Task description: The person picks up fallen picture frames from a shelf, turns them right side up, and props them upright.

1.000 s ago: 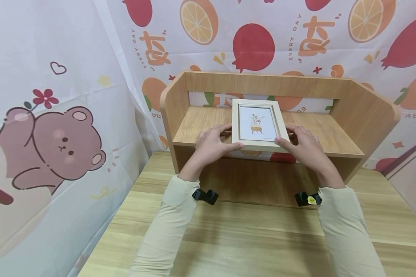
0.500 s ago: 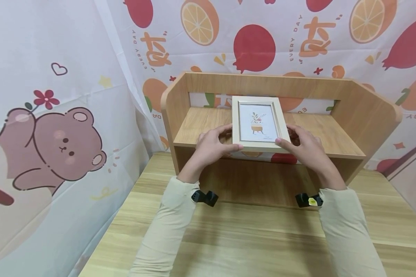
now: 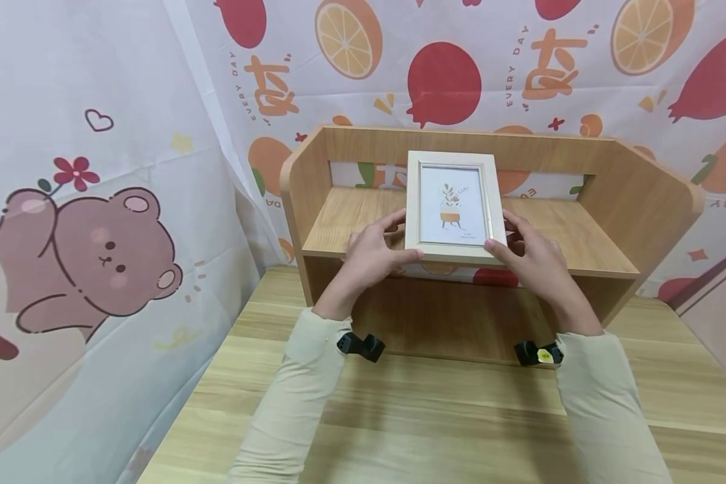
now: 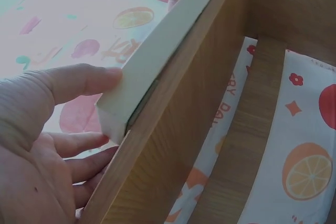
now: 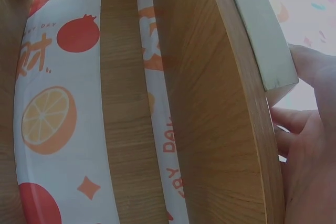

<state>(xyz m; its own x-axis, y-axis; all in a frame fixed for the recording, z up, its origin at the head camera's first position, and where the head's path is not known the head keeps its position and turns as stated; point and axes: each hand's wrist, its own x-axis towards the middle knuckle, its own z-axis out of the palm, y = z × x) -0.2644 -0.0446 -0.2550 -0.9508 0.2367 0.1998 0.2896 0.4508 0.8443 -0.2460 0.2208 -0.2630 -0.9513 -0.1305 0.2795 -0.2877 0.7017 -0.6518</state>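
Note:
A cream picture frame (image 3: 454, 252) with a potted-plant print (image 3: 452, 205) leans back above the upper shelf (image 3: 357, 218) of a wooden desk shelf unit. Its lower edge lies along the front edge of that board, as the left wrist view shows. My left hand (image 3: 372, 252) grips the lower left corner, thumb (image 4: 86, 81) on the front and fingers by the side. At the lower right corner my right hand (image 3: 532, 259) holds it the same way, thumb on the front face. The back of the frame is hidden.
Side panels (image 3: 644, 195) of the unit stand to either side, and a back rail (image 3: 363, 144) runs behind the frame. Below is the lower compartment (image 3: 448, 316). The unit stands on a wooden table (image 3: 460, 417) against a fruit-print curtain (image 3: 538, 40).
The picture frame has tilted more upright, its top edge rising towards the back rail. Both hands keep their grip at the lower corners and have barely shifted.

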